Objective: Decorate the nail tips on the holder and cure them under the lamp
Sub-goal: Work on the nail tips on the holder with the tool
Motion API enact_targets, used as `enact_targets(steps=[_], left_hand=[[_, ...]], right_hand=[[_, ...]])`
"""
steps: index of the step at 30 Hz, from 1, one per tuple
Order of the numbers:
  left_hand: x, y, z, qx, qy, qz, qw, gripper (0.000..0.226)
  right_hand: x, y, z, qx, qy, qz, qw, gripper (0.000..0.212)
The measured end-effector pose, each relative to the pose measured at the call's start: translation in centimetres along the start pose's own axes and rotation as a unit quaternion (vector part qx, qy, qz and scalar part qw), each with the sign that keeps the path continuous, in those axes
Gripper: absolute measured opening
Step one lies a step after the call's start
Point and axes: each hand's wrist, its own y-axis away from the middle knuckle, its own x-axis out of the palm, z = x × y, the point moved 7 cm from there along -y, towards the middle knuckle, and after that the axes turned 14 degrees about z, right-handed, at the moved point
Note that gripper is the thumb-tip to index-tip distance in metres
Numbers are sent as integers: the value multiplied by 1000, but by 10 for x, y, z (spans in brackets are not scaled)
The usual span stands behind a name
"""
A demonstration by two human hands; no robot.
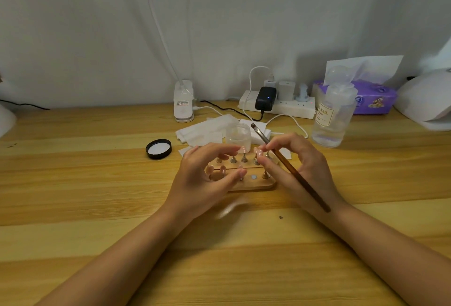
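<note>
Both forearms reach in from the tabletop's [73, 183] near edge, left hand [205, 178] loosely curled with nothing in it over the wooden nail tip holder [258, 185], right hand [300, 166] gripping a brown brush [288, 164] while pinching a nail tip [258, 151] above the holder's far row, clear jar [238, 137] just behind.

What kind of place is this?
Probably a home nail-art desk: a wooden holder of nail tips, a brush in the right hand, and a white curing lamp at the right.

head view, looking down, close over table [73, 171]
</note>
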Motion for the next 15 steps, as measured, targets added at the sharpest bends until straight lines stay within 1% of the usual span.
enact_targets(steps=[2, 4, 5, 7, 15], left_hand=[[1, 0, 1, -2, -8, 8, 1000, 40], [2, -1, 3, -11, -7, 19, 1000, 45], [2, -1, 4, -13, -8, 21, 1000, 48], [2, -1, 4, -15, -13, 22, 1000, 51], [6, 0, 11, -30, -58, 44, 997, 53]], right_hand=[[3, -1, -3, 6, 13, 26, 1000, 24], [7, -1, -4, 5, 29, 45, 999, 14], [8, -1, -4, 4, 41, 53, 998, 12], [10, -1, -5, 9, 62, 69, 996, 15], [16, -1, -8, 17, 110, 104, 988, 14]])
